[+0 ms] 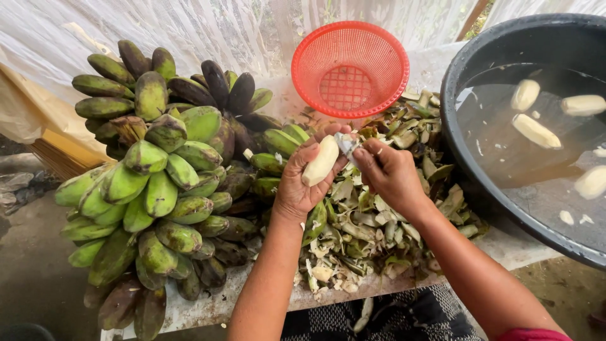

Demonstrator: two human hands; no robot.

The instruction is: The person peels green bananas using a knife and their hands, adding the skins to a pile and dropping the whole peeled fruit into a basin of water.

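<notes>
My left hand (297,186) grips a pale peeled banana (321,161), held upright over a heap of green and cream peelings (366,227). My right hand (388,173) pinches a small knife blade (346,144) against the top of that banana. Both hands hover just in front of a red plastic mesh basket (350,66). To the left lies a big bunch of unpeeled green bananas (161,183).
A large black tub (499,208) of water at the right holds several peeled bananas (535,131) floating. White netting hangs behind. The peelings lie on a pale board whose front edge is near my body. Bare ground shows at the lower left.
</notes>
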